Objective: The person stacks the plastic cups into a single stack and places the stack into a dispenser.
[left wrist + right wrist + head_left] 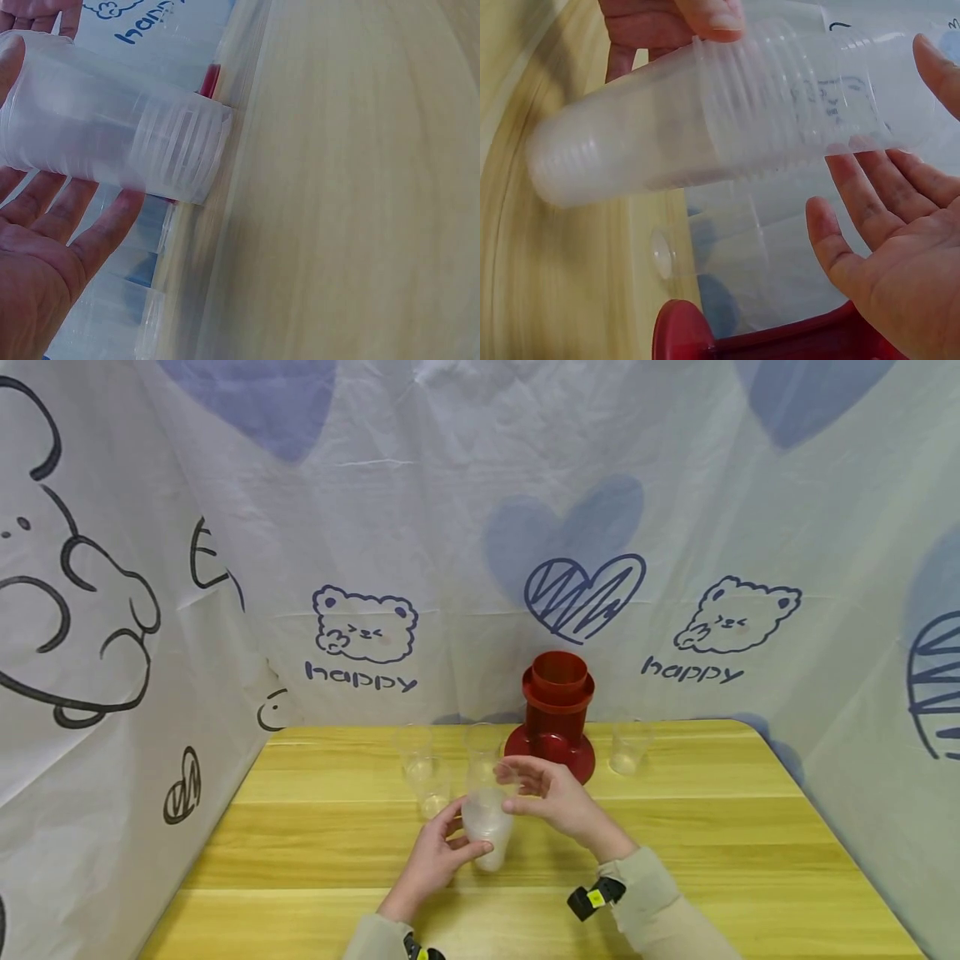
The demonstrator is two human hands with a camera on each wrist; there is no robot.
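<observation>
My left hand [438,852] grips the stack of clear cups [487,818]; my right hand [558,802] holds the upper cup [877,97] between spread thumb and fingers. Beyond it, on the tabletop [697,852], stands a red holder [555,720], with loose cups [433,800] left and another cup [624,753] right.

Wood-grain table [765,852], red stand [557,714] at back, clear cups [432,787] left of it, 1 cup [628,750] right
</observation>
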